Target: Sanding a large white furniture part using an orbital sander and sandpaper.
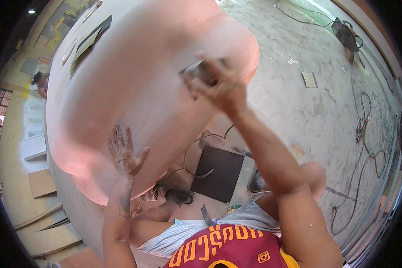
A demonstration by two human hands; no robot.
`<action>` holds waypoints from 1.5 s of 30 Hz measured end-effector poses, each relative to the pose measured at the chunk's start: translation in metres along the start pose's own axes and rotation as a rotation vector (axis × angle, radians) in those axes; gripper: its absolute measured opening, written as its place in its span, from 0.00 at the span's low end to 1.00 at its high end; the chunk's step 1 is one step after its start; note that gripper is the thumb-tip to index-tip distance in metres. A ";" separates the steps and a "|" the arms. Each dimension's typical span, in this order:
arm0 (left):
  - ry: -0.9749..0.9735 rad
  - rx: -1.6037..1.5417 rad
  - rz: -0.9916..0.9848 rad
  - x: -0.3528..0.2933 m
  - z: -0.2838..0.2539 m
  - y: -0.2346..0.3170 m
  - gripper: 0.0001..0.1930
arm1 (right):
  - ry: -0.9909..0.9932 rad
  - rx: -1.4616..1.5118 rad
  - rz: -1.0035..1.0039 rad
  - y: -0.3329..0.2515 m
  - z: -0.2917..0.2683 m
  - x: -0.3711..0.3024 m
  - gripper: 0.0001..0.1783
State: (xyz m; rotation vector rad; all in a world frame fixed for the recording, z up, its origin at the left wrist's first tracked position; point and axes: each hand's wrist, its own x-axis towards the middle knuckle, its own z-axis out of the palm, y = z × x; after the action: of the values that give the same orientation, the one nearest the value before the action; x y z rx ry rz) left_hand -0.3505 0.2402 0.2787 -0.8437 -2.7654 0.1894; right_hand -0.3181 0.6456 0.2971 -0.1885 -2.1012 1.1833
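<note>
Head view: the big pale pink rounded shell fills the upper left and middle of the frame. The right hand, upper centre, is clenched around a dark sanding block pressed onto the shell's curve. The left hand, lower left, lies flat with fingers spread, bracing the surface. I'd reckon light, even strokes that follow the curve work best, with that flat palm steadying things. A black square mat sits on the dusty floor below.

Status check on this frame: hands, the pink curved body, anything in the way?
Left hand flat, fingers spread, on pink curved body. Right hand gripping a dark sanding block against it. Cables and a black square pad on the floor below.
</note>
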 end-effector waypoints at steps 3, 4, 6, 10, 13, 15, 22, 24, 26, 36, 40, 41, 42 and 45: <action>0.041 0.020 0.015 0.001 0.003 0.002 0.55 | 0.121 -0.111 0.169 0.035 -0.031 0.046 0.38; 0.043 0.009 0.011 0.002 0.004 0.003 0.55 | 0.195 -0.161 0.194 0.042 -0.037 0.054 0.38; 0.047 -0.004 0.003 0.002 0.007 0.004 0.55 | 0.201 -0.160 0.220 0.048 -0.045 0.054 0.38; 0.036 0.023 0.001 0.003 0.008 0.003 0.55 | 0.092 -0.116 0.249 0.027 -0.031 0.019 0.38; 0.047 0.021 0.012 0.004 0.005 0.004 0.55 | 0.009 -0.143 0.033 -0.012 -0.002 -0.024 0.36; 0.045 0.019 0.021 0.003 0.002 0.006 0.55 | -0.036 -0.191 -0.105 -0.044 0.020 -0.056 0.32; 0.021 0.049 0.037 0.003 -0.002 0.002 0.52 | -0.289 -0.129 -0.320 -0.068 0.037 -0.076 0.34; 0.007 0.058 0.023 0.002 0.001 0.001 0.51 | -0.173 -0.203 -0.204 -0.050 0.029 -0.057 0.27; 0.027 0.028 0.025 0.001 0.002 0.001 0.51 | -0.094 -0.197 -0.087 -0.021 0.016 -0.020 0.31; 0.027 -0.014 -0.026 0.002 0.001 0.006 0.48 | 0.182 -0.081 0.342 0.063 -0.058 0.057 0.37; 0.043 -0.008 -0.019 0.002 0.002 0.006 0.49 | -0.006 -0.005 0.166 0.020 -0.018 0.006 0.35; 0.052 0.001 -0.012 0.002 0.002 0.006 0.49 | -0.030 -0.045 -0.005 0.003 -0.006 -0.011 0.35; 0.055 -0.007 0.013 0.003 0.001 0.006 0.49 | -0.076 -0.179 -0.118 -0.012 0.004 -0.021 0.36; 0.059 0.033 0.031 0.004 0.000 0.006 0.47 | -0.209 -0.218 -0.198 -0.061 0.028 -0.068 0.35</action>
State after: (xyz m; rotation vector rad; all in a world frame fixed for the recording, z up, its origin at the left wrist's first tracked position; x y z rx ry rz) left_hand -0.3504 0.2473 0.2787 -0.8695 -2.6885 0.2119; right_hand -0.2730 0.5615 0.3019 0.0472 -2.3697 0.8890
